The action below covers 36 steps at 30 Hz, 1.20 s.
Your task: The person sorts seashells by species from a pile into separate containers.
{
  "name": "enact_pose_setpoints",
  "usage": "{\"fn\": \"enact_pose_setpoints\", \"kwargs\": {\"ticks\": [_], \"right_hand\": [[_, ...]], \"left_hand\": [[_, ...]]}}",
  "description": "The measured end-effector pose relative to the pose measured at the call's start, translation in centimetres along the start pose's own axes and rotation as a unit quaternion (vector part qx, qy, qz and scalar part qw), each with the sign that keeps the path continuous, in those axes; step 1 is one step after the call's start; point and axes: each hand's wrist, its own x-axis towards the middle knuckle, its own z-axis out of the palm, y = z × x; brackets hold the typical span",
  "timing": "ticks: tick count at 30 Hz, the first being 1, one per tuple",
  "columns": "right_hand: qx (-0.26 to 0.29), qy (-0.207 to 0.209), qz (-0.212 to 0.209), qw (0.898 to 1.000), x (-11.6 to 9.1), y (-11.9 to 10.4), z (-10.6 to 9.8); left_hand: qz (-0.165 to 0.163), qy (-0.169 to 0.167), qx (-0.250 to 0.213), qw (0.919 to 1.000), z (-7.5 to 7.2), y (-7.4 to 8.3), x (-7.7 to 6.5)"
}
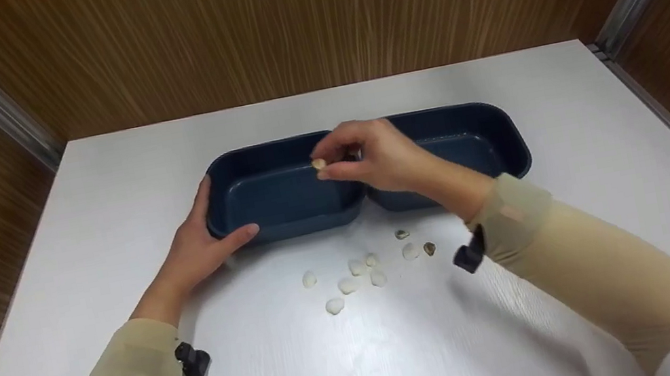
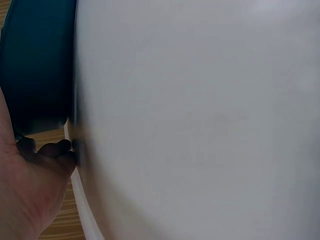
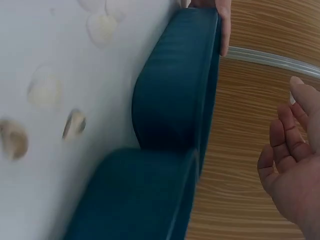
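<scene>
Closest to the head camera, back from the right fingers: beige sleeve (image 1: 606, 278), with a small black camera (image 1: 469, 255) near the cuff. Pinching with the right hand (image 1: 380, 152) one small cream shell (image 1: 319, 164), tips of thumb and forefinger nearly together on it, other fingers loosely curled toward the palm. Holding it above the left container (image 1: 287, 229), dark blue with rounded corners, near the end on the right hand's side. Resting the left hand (image 1: 197, 247) around that container's outer corner, thumb parted wide from the other fingers, thumb at the near side and fingers along the end wall; can't tell how firmly pressed. Under the right hand and wrist, end to end with the first: matching right container (image 1: 473, 150). Scattered on the white table (image 1: 368, 375), nearer the body than the right fingertips: seven pale shells (image 1: 347, 286), some nearly touching, and, toward the right forearm, two brown-marked shells (image 1: 430, 248). Upright beyond both sets of fingers: wood-grain panel (image 1: 305, 21).
</scene>
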Motion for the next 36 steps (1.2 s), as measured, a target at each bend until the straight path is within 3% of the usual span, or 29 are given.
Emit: {"fn": "enact_pose_setpoints", "kwargs": {"ticks": [8,21,29,36], "right_hand": [[0.009,-0.010,0.068,0.998,2.4,1.9,3.3],[0.014,0.007,0.104,0.994,3.7,3.3,5.4],[0.005,0.003,0.120,0.993,3.8,3.7,5.6],[0.005,0.016,0.116,0.993,2.5,2.9,3.8]], "left_hand": [[0.025,0.010,0.009,0.9996,0.2,0.1,0.2],[0.033,0.013,0.020,0.9992,0.3,0.2,0.7],[0.033,0.004,0.010,0.9994,0.5,0.3,0.9],[0.038,0.006,0.013,0.9992,0.6,0.2,1.2]]}}
